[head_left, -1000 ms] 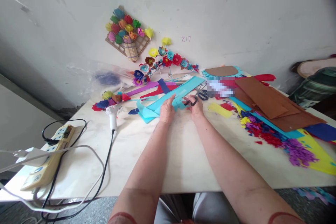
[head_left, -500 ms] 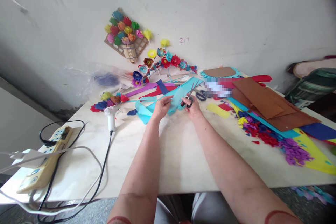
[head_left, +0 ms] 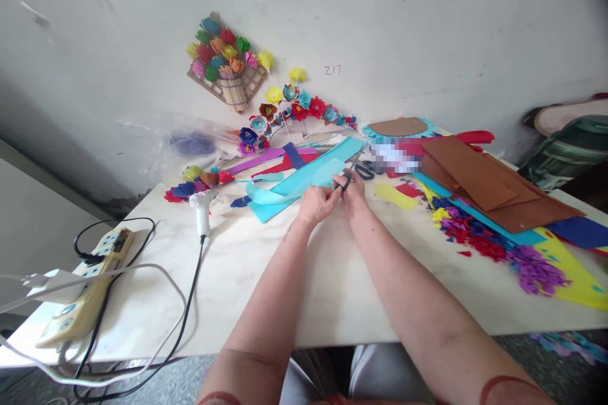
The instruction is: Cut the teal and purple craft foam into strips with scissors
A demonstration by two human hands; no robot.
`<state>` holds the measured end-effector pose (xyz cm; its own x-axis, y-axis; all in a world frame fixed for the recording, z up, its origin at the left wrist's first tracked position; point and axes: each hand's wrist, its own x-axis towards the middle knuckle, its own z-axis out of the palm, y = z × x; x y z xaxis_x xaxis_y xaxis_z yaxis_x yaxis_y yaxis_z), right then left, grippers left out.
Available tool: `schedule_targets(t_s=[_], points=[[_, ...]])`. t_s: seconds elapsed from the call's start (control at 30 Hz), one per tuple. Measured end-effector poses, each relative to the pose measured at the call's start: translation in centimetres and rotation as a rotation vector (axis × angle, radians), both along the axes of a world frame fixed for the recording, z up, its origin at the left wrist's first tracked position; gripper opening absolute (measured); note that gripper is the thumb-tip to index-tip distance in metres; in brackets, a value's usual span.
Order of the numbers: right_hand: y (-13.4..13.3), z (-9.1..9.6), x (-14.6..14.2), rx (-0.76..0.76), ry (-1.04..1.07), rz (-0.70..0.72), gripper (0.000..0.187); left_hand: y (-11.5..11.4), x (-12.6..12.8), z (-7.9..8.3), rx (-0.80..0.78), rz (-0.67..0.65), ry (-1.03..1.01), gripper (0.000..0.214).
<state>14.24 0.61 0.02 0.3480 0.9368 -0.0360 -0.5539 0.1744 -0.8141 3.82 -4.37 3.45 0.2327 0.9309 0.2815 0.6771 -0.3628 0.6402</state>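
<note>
My left hand [head_left: 319, 202] pinches the near edge of a light blue paper sheet [head_left: 304, 178] that lies across the table's middle. My right hand [head_left: 354, 191] grips black-handled scissors [head_left: 350, 172], whose blades point away from me along the sheet's right edge. Both hands sit close together, almost touching. A second pair of black-handled scissors [head_left: 365, 170] lies on the table just right of my right hand.
A white glue gun [head_left: 201, 210] with a black cord lies left of the sheet. A power strip [head_left: 85, 291] sits at the near left corner. Paper flowers [head_left: 294, 109] line the wall. Brown sheets [head_left: 479, 180] and coloured scraps [head_left: 494, 247] cover the right side.
My left hand moved right along the blue sheet to meet my right hand. The sheet, lifted half a second ago, now lies lower. The scissors have shifted slightly right.
</note>
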Motion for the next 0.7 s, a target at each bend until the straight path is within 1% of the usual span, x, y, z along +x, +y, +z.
schedule_targets(t_s=[0.1,0.17,0.23,0.3,0.37,0.43,0.5,0.53,0.6,0.7], points=[[0.1,0.0,0.0,-0.021,0.016,-0.012,0.052,0.7,-0.2,-0.6,-0.202,0.022,-0.09,0.05],[0.1,0.1,-0.1,-0.028,0.036,-0.015,0.051,1.3,-0.5,-1.0,-0.283,0.075,-0.245,0.041],[0.1,0.2,-0.2,-0.032,0.07,-0.016,0.05,1.7,-0.5,-1.4,-0.398,0.108,-0.512,0.029],[0.0,0.4,-0.3,-0.038,0.101,-0.006,0.048,2.0,-0.3,-1.7,-0.523,0.099,-0.854,0.025],[-0.3,0.7,-0.4,-0.036,0.124,0.016,0.046,2.0,0.2,-1.9,-0.608,0.071,-1.161,0.02],[-0.5,0.9,-0.4,-0.023,0.145,0.05,0.042,2.0,0.6,-2.2,-0.61,0.07,-1.387,0.013],[-0.6,1.0,-0.5,-0.009,0.167,0.083,0.04,2.0,1.0,-2.4,-0.568,0.118,-1.528,0.017],[-0.7,1.1,-0.5,-0.001,0.176,0.098,0.039,2.0,1.1,-2.5,-0.548,0.139,-1.57,0.018],[-0.8,1.0,-0.7,0.007,0.187,0.12,0.039,2.2,1.3,-2.7,-0.519,0.168,-1.611,0.014],[-1.0,0.9,-1.1,0.005,0.18,0.14,0.041,2.5,1.2,-2.8,-0.448,0.221,-1.605,0.004]])
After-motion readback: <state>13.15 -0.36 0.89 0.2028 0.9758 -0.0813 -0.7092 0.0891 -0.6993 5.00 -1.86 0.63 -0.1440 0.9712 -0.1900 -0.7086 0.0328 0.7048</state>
